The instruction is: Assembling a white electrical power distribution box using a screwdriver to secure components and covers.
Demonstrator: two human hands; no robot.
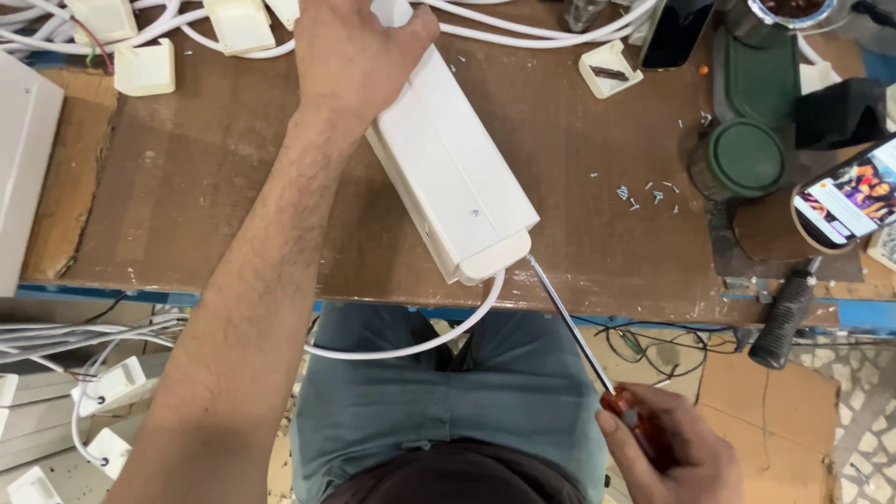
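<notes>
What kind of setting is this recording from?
Probably a small electrical assembly workshop: a worn wooden workbench, loose screws, piles of white cables, and a white plastic casing being worked with a screwdriver.

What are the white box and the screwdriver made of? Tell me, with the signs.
White box: apparently moulded plastic, smooth and slightly glossy, with seam lines. Screwdriver: thin bright metal shaft, shiny; handle looks like translucent red-orange plastic, mostly hidden in the right hand.
</notes>
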